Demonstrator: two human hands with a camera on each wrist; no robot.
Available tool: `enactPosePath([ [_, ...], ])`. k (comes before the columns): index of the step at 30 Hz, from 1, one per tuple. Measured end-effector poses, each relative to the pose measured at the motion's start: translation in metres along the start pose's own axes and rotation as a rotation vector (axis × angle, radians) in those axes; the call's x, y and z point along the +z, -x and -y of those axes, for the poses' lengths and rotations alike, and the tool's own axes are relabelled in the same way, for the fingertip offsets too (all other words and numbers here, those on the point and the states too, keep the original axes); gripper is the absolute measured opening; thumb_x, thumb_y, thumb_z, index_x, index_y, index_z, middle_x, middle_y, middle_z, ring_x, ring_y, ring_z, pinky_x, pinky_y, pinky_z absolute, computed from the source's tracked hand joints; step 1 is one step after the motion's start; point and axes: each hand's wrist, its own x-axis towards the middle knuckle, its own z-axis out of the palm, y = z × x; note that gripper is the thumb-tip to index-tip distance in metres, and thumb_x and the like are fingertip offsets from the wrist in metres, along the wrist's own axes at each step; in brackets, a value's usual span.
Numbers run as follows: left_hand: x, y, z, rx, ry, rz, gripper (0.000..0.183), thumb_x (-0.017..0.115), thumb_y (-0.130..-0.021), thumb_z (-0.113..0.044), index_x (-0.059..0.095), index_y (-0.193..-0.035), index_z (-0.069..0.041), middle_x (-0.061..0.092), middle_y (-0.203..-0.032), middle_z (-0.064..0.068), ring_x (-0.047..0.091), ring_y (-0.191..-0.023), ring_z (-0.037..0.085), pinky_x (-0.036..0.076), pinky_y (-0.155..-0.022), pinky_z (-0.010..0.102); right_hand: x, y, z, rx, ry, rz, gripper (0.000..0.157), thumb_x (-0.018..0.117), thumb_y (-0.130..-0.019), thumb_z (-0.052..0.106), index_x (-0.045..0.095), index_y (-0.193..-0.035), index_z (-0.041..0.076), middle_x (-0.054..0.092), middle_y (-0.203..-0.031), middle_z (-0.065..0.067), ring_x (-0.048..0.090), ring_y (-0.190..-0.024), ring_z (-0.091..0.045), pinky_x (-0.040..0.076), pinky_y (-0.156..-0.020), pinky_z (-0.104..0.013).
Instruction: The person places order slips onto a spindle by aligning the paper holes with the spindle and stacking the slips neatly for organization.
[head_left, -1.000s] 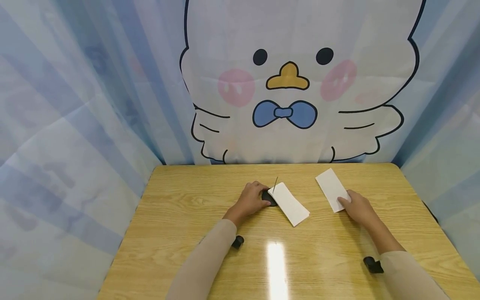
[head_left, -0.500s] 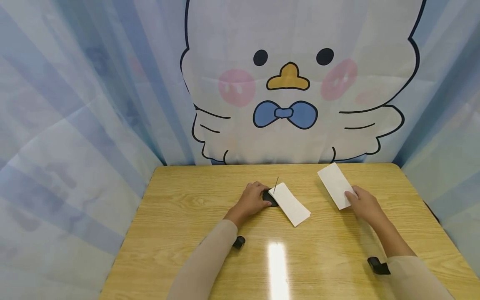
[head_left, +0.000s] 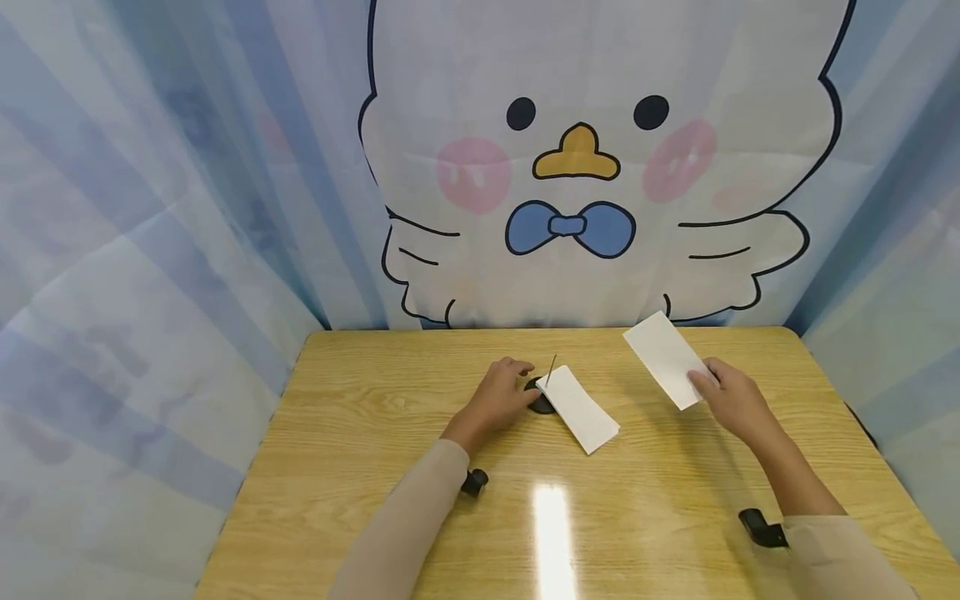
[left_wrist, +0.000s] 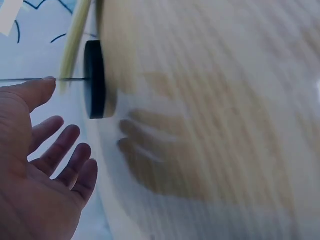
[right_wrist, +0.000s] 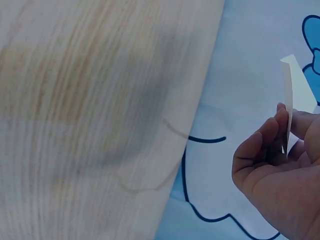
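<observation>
A black round base point(left_wrist: 94, 80) with a thin upright metal spike point(head_left: 553, 367), a receipt spike, stands on the table. White paper slips point(head_left: 581, 412) are pierced by the spike near one end and slant down toward the front right. My left hand point(head_left: 497, 395) is beside the base, fingers loosely spread and off it. In the left wrist view the thumb overlaps the spike. My right hand point(head_left: 735, 400) pinches another white paper slip point(head_left: 663, 358) by its near end, thumb on top, raised above the table. In the right wrist view that slip point(right_wrist: 300, 87) appears nearly edge-on.
The wooden table point(head_left: 360, 500) ends at a light blue curtain point(head_left: 225, 208) with a cartoon figure, which hangs behind it and at both sides. Black wrist-camera mounts point(head_left: 761, 527) stick out from the sleeves.
My right hand has lifted its paper slip off the table, first rightward, then tilting it up. My left hand has loosened its fingers from the spike's base. The pierced slips stay put.
</observation>
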Motion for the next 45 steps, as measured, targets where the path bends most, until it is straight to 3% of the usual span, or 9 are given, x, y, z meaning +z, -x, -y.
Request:
enactPosePath([
  [5,-0.017,0.000,-0.008,0.062,0.092,-0.105,0.045,0.063,-0.094,-0.030,0.055,-0.135,-0.011,0.059,-0.123,0.008,0.056,-0.113,0.025,0.051,-0.090,0.037,-0.006,0.000,0.011,-0.038,0.003,-0.012,0.057,0.034,-0.104,0.042,0.046,-0.131,-0.006,0.058,-0.118,-0.030,0.057,-0.097,-0.036,0.046,-0.071,-0.038],
  [11,-0.039,-0.002,-0.024,0.128,0.088,-0.222,0.037,0.059,-0.096,-0.030,0.058,-0.131,-0.015,0.063,-0.118,0.007,0.059,-0.107,0.022,0.051,-0.088,0.036,-0.014,-0.006,0.025,-0.076,0.016,0.000,0.056,0.034,-0.105,0.040,0.045,-0.133,-0.007,0.058,-0.117,-0.029,0.057,-0.096,-0.036,0.047,-0.071,-0.038],
  [17,-0.058,-0.006,-0.044,0.183,0.101,-0.277,0.034,0.058,-0.097,-0.031,0.058,-0.128,-0.015,0.063,-0.117,0.003,0.060,-0.108,0.020,0.051,-0.088,0.034,-0.021,-0.008,0.039,-0.093,0.019,0.020,0.055,0.034,-0.104,0.041,0.044,-0.133,-0.004,0.060,-0.111,-0.025,0.055,-0.088,-0.031,0.044,-0.066,-0.034],
  [22,-0.068,-0.006,-0.060,0.217,0.126,-0.285,0.036,0.057,-0.097,-0.032,0.057,-0.130,-0.016,0.062,-0.121,0.001,0.060,-0.108,0.019,0.051,-0.088,0.034,-0.022,-0.007,0.053,-0.115,0.003,0.024,0.053,0.035,-0.104,0.041,0.046,-0.132,-0.002,0.060,-0.108,-0.023,0.052,-0.081,-0.029,0.042,-0.061,-0.032],
  [28,-0.076,-0.008,-0.077,0.242,0.176,-0.281,0.035,0.057,-0.098,-0.032,0.058,-0.129,-0.018,0.064,-0.118,-0.002,0.061,-0.103,0.012,0.051,-0.092,0.032,-0.021,-0.008,0.069,-0.153,-0.004,0.024,0.052,0.035,-0.104,0.040,0.046,-0.133,-0.001,0.061,-0.112,-0.024,0.055,-0.088,-0.030,0.044,-0.067,-0.034],
  [36,-0.078,-0.011,-0.095,0.227,0.306,-0.220,0.030,0.056,-0.098,-0.031,0.062,-0.124,-0.016,0.067,-0.109,-0.001,0.064,-0.097,0.010,0.053,-0.085,0.022,-0.020,-0.009,0.088,-0.181,-0.028,0.025,0.045,0.038,-0.104,0.039,0.051,-0.125,0.001,0.063,-0.103,-0.019,0.051,-0.079,-0.025,0.041,-0.060,-0.029],
  [45,-0.075,-0.011,-0.104,0.249,0.336,-0.231,0.023,0.058,-0.097,-0.026,0.066,-0.116,-0.015,0.068,-0.099,0.000,0.064,-0.088,0.009,0.053,-0.079,0.021,-0.010,-0.012,0.096,-0.189,-0.074,0.078,0.046,0.039,-0.104,0.039,0.052,-0.126,0.001,0.064,-0.104,-0.017,0.056,-0.084,-0.024,0.046,-0.066,-0.030],
])
